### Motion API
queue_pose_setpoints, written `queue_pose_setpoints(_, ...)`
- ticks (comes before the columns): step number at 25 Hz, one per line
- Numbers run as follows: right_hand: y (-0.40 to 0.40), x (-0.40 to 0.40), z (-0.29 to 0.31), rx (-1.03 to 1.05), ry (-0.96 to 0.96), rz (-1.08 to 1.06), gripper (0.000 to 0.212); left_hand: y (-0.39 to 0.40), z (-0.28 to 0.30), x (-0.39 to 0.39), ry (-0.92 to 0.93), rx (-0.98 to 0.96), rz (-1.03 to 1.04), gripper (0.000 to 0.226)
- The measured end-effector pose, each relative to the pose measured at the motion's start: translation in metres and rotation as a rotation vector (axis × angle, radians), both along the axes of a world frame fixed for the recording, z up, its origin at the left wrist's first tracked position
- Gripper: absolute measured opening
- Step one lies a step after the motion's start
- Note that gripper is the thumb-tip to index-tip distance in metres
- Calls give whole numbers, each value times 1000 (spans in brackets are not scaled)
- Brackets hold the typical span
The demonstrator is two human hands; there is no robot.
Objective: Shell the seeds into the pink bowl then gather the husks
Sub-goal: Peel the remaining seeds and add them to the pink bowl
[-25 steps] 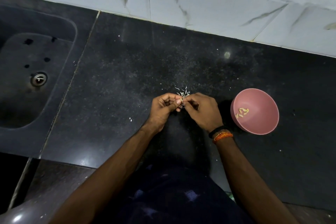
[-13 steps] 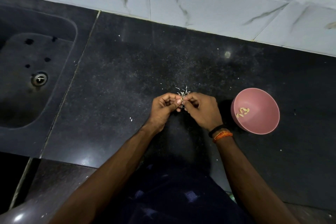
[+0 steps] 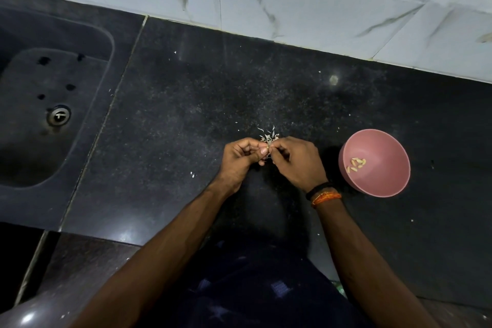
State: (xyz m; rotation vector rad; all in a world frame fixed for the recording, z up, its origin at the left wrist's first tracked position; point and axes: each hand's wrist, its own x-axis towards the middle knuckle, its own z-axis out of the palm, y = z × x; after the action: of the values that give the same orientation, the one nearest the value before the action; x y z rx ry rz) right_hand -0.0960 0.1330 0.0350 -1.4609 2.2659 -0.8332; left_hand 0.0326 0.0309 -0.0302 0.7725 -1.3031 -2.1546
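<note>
My left hand (image 3: pixel 241 158) and my right hand (image 3: pixel 296 161) meet fingertip to fingertip over the black counter (image 3: pixel 186 114), both pinching one small seed (image 3: pixel 267 147) between them. Just beyond the fingertips lies a little heap of pale husks (image 3: pixel 269 135). The pink bowl (image 3: pixel 378 186) sits to the right of my right hand, tilted toward me, with several shelled seeds (image 3: pixel 356 164) inside.
A dark sink (image 3: pixel 40 141) with a metal drain (image 3: pixel 58 115) is set into the counter at the left. A marble-tiled wall (image 3: pixel 292 2) runs along the back. Stray husk flecks (image 3: pixel 192 174) dot the counter. The counter's front edge is near my body.
</note>
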Motion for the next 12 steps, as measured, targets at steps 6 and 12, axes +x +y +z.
queue_pose_setpoints(6, -2, 5, -4, -12, 96, -15, 5, 0, 1, -2, -11, 13, 15, 8)
queue_pose_setpoints(12, -4, 10, -8, -26, 120, -62, 4, 1, 1, -2, -5, 32, 25, 8)
